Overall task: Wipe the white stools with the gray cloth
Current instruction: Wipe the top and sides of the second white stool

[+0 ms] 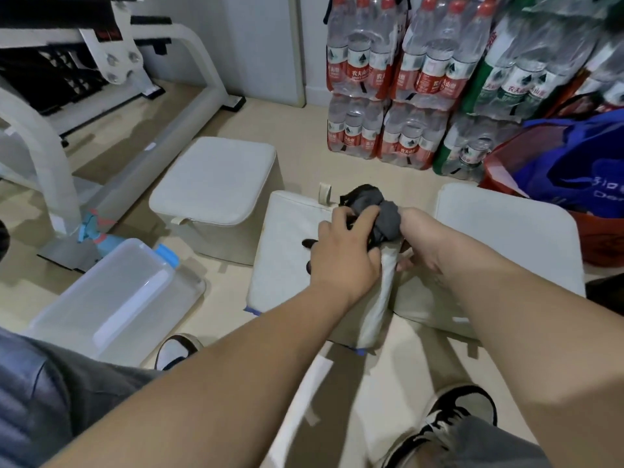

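1. Gray cloth (388, 216): bunched at right edge of middle stool (287, 241); left hand (344, 255) and right hand (422, 244) curled round it.
2. Handling: spread the wad flat (more contact), then wipe in overlapping strokes.

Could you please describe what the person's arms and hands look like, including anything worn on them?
Both forearms are bare up to the frame's edge, with no sleeve in view. The left hand and the right hand wear no gloves, and no watch, bracelet or ring shows on the visible wrists and fingers.
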Demonstrator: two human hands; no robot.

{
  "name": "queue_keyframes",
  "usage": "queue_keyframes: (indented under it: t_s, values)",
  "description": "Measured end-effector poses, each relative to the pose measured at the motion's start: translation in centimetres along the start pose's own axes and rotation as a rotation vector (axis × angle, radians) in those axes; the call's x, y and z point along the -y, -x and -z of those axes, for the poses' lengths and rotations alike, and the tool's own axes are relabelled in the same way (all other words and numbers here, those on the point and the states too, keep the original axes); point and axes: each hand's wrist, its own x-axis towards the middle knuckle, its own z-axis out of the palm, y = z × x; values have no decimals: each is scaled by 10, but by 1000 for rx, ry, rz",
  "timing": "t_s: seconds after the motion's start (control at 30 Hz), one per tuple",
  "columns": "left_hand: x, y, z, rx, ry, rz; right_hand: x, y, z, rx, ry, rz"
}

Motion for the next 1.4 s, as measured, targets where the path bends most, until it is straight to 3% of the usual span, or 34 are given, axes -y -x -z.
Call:
queue_keyframes:
  t_s: [0.13,0.23,0.4,0.47,0.57,0.63,0.8,0.9,1.03,1.13,1.23,1.3,1.4]
  values:
    - [10,37,-19,45,-30,-52,-3,2,-2,24,-41,49]
    - [32,80,-26,203,-67,-88,1,8,-6,41,81,161]
    - [60,117,-8,541,6,-70,-2,14,-6,34,175,164]
    - [60,111,11,469,136,17,-3,18,-7,13,164,168]
    - [50,74,34,97,268,35,-3,20,-9,2,150,119]
    - [37,40,41,-52,271,16,-3,20,-12,-26,71,38]
    - [12,12,14,41,-28,25,-7,12,-12,-34,51,130]
    - [11,32,0,60,-12,54,-11,8,-11,-41,143,224]
    - [38,87,-16,229,-50,-24,-17,5,-11,-42,232,337]
    - [65,127,-18,412,-6,-56,-13,6,-12,-43,218,282]
    - [83,133,1,534,100,44,-10,12,-16,-49,170,249]
    - [82,118,21,420,235,131,-11,14,-17,-58,195,253]
    - [71,75,49,5,341,196,-11,15,-18,-51,195,249]
